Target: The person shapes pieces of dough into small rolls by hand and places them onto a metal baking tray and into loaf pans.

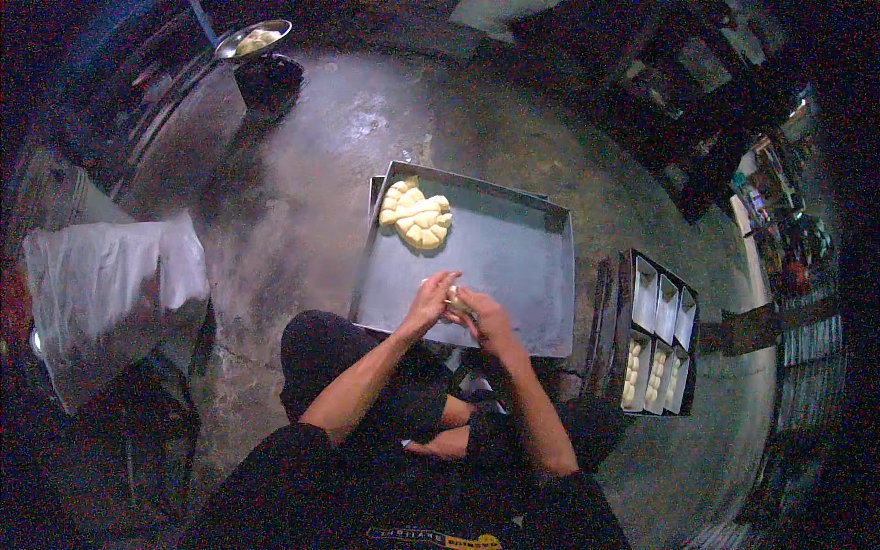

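Observation:
A shallow grey metal tray lies in front of me. In its far left corner sits a pale yellow shaped dough, cut into segments around its edge, with twisted strips across the middle. Above the tray's near side, my left hand and my right hand meet with fingers curled together. A small pale piece of dough shows between them, mostly hidden by the fingers. Neither hand touches the shaped dough.
To the right, a dark tray holds several rectangular tins; the nearer ones contain dough balls. A round metal bowl with pale dough stands far left on a dark support. A whitish sheet drapes over something at left.

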`<state>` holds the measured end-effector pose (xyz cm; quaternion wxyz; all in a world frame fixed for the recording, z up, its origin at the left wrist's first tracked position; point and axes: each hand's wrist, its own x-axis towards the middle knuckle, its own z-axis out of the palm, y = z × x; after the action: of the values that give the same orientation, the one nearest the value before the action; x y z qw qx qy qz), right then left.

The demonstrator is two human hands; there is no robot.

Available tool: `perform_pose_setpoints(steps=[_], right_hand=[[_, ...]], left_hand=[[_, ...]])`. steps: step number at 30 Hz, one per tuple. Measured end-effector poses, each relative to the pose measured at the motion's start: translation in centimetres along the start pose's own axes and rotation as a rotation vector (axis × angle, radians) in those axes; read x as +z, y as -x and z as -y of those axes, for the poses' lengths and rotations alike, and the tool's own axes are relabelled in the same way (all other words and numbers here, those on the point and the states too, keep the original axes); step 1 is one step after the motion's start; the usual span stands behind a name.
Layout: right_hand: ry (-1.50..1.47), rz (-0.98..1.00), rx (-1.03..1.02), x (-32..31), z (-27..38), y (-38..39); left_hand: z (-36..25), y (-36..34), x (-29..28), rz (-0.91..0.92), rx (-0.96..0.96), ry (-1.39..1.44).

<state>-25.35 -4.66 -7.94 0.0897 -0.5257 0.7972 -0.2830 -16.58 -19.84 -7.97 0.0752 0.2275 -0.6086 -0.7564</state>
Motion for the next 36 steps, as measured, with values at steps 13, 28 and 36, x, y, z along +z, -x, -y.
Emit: perform_pose_setpoints(steps=[13, 28, 36], right_hand=[[-0.141, 0.212, 0.202, 2.6, -8.5, -6.5], [-0.066, 0.006, -0.175, 4.7, -16.1, -27.9], [0.269, 0.388, -0.087, 3.3, -16.9, -28.2]], left_hand=[[-0.7, -2.0, -4.0, -0.284, 0.090, 0.420], [0.5, -4.6, 0.0, -0.241, 0.140, 0.380], [1.0, -4.3, -0.5, -0.282, 0.111, 0.350]])
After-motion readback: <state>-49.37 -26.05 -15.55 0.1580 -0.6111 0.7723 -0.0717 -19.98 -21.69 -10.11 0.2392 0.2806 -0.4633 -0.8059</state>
